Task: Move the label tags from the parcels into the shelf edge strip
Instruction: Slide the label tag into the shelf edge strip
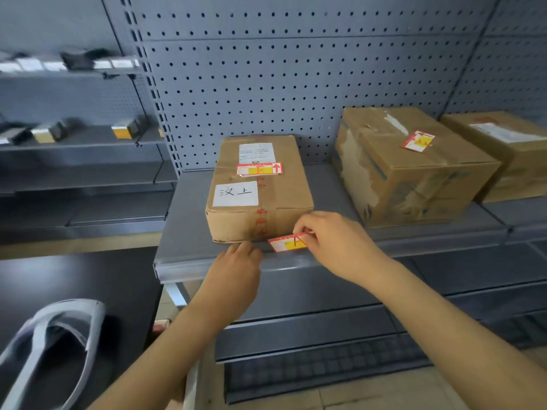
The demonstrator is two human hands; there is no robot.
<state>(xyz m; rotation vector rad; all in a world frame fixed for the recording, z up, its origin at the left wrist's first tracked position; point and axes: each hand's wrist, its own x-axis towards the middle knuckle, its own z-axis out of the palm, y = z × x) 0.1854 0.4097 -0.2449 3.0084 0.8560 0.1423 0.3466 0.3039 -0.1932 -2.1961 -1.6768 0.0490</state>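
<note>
Nearest to camera, low left: a grey and white slipper [56,347] lies on a dark bench [97,285].
Left hand [236,261]: it rests on the front edge of the shelf [189,220], fingers bent and close together over the edge strip [281,263]; it holds nothing that I can see.
Right hand [334,241]: thumb and fingers are pinched on the right end of a red and yellow tag [285,243].
Tag: it lies tilted at the shelf front, just above the edge strip and touching the lower front corner of the near parcel [260,187]; whether its lower edge is already in the strip, I cannot tell.
Edge strip: it runs along the front of the shelf, under both hands.
Near parcel: a flat brown box, in the middle of the shelf, with a white paper [235,193] with handwritten signs on the top and a printed label [257,152] further back.
Second tag [259,169]: red and yellow, with a red arrow, it lies flat on the top of the near parcel, between the white paper and the printed label.
Big parcel [408,164]: it stands to the right and further back, well apart from the near parcel; the surface is worn.
Third tag [418,140]: it lies tilted on the top of the big parcel.
Far parcel [509,149]: at the right edge, just behind the big parcel, with a pale label on the top.
Back wall [266,84]: a grey board with holes, behind all parcels.
Left shelves [74,143]: blurred, with small dark things on them.
</note>
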